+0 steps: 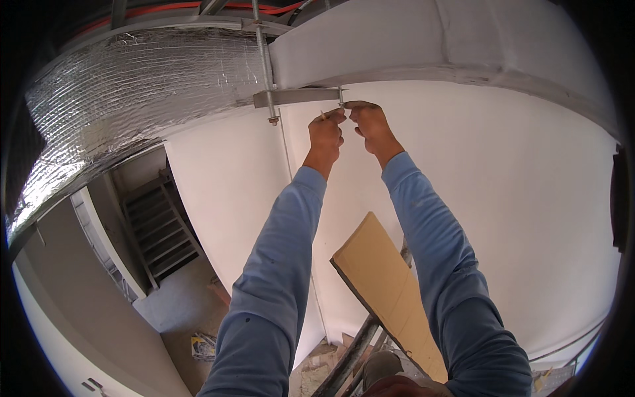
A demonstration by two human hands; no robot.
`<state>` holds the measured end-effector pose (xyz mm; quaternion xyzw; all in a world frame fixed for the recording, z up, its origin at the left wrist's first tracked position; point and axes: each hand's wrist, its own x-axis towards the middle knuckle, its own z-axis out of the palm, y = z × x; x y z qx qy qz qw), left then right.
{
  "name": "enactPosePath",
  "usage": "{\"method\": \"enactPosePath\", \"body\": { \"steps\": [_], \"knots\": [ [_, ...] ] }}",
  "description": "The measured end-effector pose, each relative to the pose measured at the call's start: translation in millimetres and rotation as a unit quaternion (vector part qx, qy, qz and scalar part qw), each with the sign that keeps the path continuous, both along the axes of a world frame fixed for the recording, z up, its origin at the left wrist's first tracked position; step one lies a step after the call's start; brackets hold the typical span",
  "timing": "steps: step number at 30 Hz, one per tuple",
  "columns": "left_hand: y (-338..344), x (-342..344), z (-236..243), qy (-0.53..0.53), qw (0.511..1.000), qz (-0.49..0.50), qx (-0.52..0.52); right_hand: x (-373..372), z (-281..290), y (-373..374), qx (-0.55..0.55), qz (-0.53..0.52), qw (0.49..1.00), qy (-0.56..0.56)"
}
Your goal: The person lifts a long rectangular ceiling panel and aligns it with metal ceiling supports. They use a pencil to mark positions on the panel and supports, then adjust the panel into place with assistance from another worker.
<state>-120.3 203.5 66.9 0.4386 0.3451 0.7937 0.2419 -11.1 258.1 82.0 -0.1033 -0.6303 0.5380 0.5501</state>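
Both my arms, in blue sleeves, reach up to the right end of a short grey metal bracket [297, 96]. A thin threaded rod [340, 96] passes down through that end. My right hand [372, 127] is closed, its index finger and thumb at the rod's lower tip. Just left of it, my left hand [325, 137] is closed too, with its fingertips close under the rod. A small pale stub shows at its fingers, too small to name. A longer threaded rod [263, 59] with a nut [273, 121] below runs through the bracket's left end.
Foil-wrapped ductwork [152, 79] spans the upper left; a grey duct [377, 43] lies upper right. A white wall [516, 198] stands behind my hands. Below are a tan board [390, 284] and a metal pipe [350, 357]. A staircase [159, 225] is at lower left.
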Motion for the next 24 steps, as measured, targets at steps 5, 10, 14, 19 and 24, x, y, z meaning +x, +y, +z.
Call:
{"method": "enactPosePath", "body": {
  "steps": [5,10,14,19,24],
  "knots": [
    [3,-1,-1,0.0,1.0,0.005,0.0,0,1,-1,-0.008,0.0,0.999,0.034],
    [1,2,-1,-0.012,1.0,0.006,-0.006,3,1,-2,-0.015,-0.016,0.997,0.074],
    [3,-1,-1,-0.009,1.0,-0.004,0.003,5,1,-9,0.013,-0.022,1.0,0.016],
    [17,-13,-8,0.002,0.999,-0.01,0.034,6,-2,-50,0.092,-0.034,0.989,0.114],
    [-24,-18,-23,-0.075,0.984,0.127,0.098,7,-9,-108,0.09,0.164,0.982,0.001]
  ]
}}
